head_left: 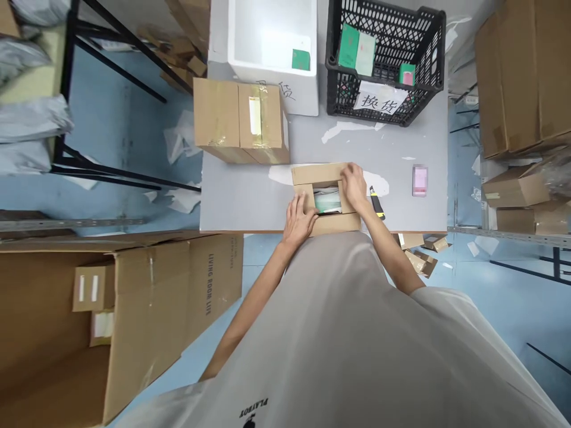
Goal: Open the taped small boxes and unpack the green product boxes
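A small cardboard box (325, 226) lies at the table's front edge with its flaps folded out. Inside it is a pale green and whitish packet (328, 200), its kind not clear. My left hand (300, 221) grips the left flap and near corner of the box, thumb toward the opening. At the far right corner, my right hand (354, 183) has its fingers curled on the flap edge. Just right of that wrist rests a yellow and black utility knife (377, 203).
A taped carton (241, 119) stands left on the table (392, 154). Behind are a white foam bin (276, 95) and a black crate (379, 112) holding green boxes. A pink phone-like item (420, 181) lies right. A large open carton (178, 297) is at lower left.
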`<state>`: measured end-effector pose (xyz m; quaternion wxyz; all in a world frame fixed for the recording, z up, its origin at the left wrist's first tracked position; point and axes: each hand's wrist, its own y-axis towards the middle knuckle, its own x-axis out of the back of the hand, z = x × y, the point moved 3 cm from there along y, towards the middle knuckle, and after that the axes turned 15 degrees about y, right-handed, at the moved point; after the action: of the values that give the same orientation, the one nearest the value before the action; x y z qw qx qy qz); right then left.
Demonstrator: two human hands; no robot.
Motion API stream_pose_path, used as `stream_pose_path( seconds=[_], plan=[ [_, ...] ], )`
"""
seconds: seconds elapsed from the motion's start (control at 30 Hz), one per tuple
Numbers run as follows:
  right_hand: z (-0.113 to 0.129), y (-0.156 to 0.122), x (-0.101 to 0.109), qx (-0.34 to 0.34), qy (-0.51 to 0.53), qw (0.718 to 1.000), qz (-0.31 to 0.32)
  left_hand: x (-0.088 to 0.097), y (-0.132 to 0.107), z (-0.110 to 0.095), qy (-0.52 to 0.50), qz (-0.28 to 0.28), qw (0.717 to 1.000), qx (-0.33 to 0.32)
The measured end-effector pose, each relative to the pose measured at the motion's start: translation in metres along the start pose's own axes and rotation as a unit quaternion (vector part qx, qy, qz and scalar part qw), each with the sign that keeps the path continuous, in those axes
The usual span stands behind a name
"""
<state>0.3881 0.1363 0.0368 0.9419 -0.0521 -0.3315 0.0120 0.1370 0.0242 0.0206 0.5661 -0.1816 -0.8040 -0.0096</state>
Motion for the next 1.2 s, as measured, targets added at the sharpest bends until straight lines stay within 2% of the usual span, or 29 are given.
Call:
stream_pose_path(
  seconds=[0.13,0.23,0.4,0.53,0.63,0.73,0.87,1.0,1.07,1.2],
  plan=[
    [0.009,-0.039,-0.01,0.087,-0.065,0.99,0.094,0.011,-0.016,0.007,-0.005,-0.03,0.999,0.021],
    [0.005,-0.061,-0.007,0.074,-0.094,0.984,0.134,0.018,-0.031,0.022,-0.014,-0.066,0.996,0.063],
    [-0.011,-0.08,0.024,0.043,-0.088,0.99,0.101,0.024,-0.044,0.045,-0.026,-0.092,0.985,0.147],
    [-0.04,-0.092,0.052,-0.008,-0.09,0.994,0.058,0.023,-0.04,0.041,-0.012,-0.07,0.987,0.142],
    [-0.061,-0.099,0.055,-0.04,-0.069,0.995,0.056,0.019,-0.029,0.029,0.001,-0.052,0.991,0.122],
    [-0.067,-0.102,0.049,-0.039,-0.064,0.996,0.056,0.017,-0.01,0.019,0.021,-0.041,0.992,0.114],
    [-0.051,-0.098,0.046,0.007,-0.105,0.992,0.071,0.017,0.027,0.006,0.071,-0.026,0.991,0.113],
    [-0.031,-0.089,0.048,0.079,-0.121,0.98,0.14,0.009,0.068,-0.017,0.105,0.089,0.989,0.048],
    [-0.024,-0.084,0.05,0.1,-0.134,0.972,0.164,0.002,0.083,-0.029,0.105,0.129,0.986,0.025],
    [-0.017,-0.078,0.05,0.113,-0.167,0.961,0.188,-0.008,0.1,-0.036,0.091,0.135,0.986,0.034]
  ],
)
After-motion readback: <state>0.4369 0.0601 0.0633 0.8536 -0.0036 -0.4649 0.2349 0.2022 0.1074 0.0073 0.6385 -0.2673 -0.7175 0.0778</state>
